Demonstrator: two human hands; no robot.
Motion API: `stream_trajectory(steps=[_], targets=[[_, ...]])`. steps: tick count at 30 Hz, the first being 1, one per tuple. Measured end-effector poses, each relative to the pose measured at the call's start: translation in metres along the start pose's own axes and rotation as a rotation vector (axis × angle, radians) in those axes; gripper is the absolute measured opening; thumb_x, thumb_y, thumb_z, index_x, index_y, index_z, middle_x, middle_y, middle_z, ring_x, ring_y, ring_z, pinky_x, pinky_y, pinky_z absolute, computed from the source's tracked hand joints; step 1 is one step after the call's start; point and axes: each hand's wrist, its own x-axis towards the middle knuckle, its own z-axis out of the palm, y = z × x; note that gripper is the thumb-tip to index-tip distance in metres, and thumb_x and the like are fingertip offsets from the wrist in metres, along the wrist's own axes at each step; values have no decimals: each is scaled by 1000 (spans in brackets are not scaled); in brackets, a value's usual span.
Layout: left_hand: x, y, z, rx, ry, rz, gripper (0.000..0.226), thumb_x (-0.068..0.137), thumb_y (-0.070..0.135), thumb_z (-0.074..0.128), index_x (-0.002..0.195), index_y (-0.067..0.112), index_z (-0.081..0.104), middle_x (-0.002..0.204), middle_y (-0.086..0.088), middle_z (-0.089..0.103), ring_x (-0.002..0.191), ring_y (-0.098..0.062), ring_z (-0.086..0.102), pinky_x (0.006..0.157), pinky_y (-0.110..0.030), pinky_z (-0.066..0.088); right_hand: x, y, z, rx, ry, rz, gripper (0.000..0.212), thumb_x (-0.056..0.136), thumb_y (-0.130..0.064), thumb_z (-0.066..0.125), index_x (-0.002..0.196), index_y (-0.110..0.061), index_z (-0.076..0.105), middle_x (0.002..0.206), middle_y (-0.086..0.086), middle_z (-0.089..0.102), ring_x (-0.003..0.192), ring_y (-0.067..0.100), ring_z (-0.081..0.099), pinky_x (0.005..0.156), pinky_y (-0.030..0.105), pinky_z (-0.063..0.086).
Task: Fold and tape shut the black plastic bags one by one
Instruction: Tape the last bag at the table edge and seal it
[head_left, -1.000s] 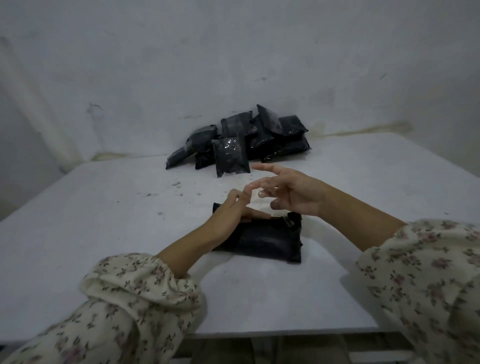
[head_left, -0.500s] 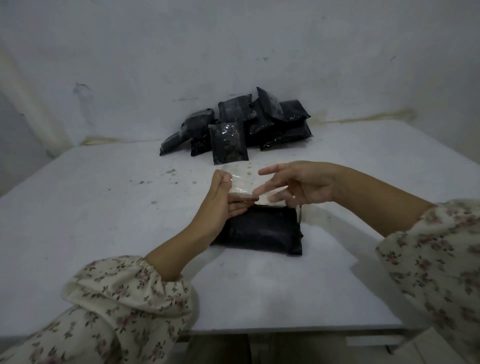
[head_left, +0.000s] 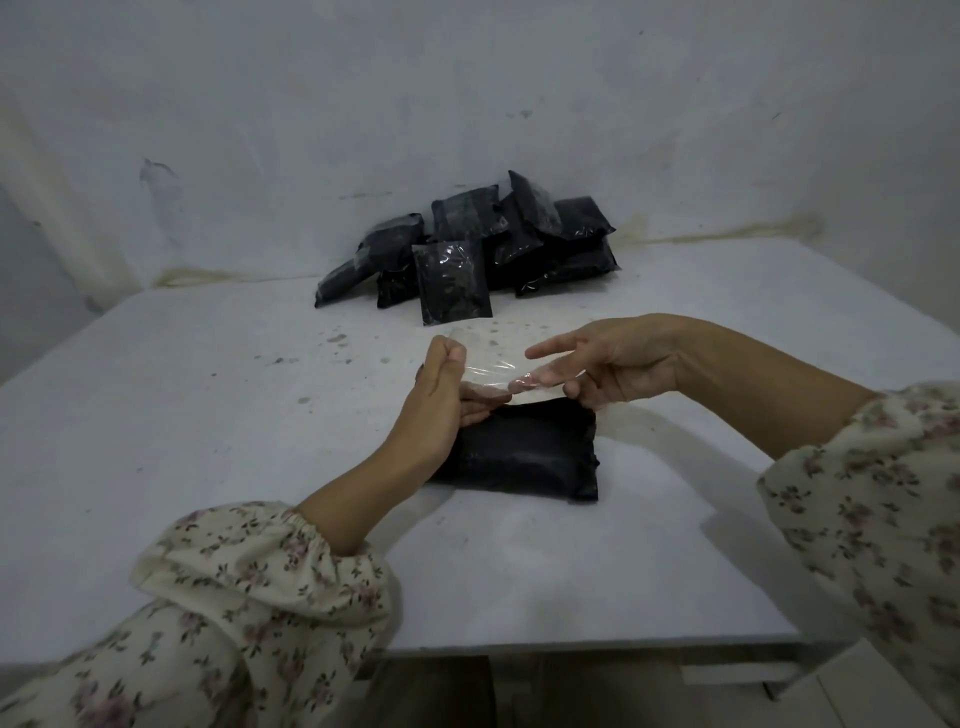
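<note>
The clear tape (head_left: 493, 358) has been drawn wider above the black bag (head_left: 524, 452), its ends pinched by left hand (head_left: 441, 395) and right hand (head_left: 608, 358); it should be kept taut and lowered squarely across the fold.

Single view, worn on the person's head, wide-angled, looking forward and down across the white counter (head_left: 208, 467) from its near edge, so the counter's sides splay outward toward the bottom of the frame. Very close in: the floral sleeves (head_left: 260, 597) enter from both lower corners and the forearms reach only to mid-frame. It faces the far wall (head_left: 467, 78), with the heap of black bags (head_left: 467, 249) at the counter's back edge, well away from the lens.
</note>
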Motion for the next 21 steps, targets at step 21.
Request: stream_trajectory(steps=[21], targets=[[-4, -2, -3, -55, 61, 9, 25, 106, 33, 20, 88, 23, 34, 90, -19, 70, 89, -20, 71, 84, -25, 55, -13, 0, -22, -301, 80, 102, 25, 67, -16, 73, 91, -7, 70, 70, 3, 68, 50, 5, 58, 47, 14, 46]])
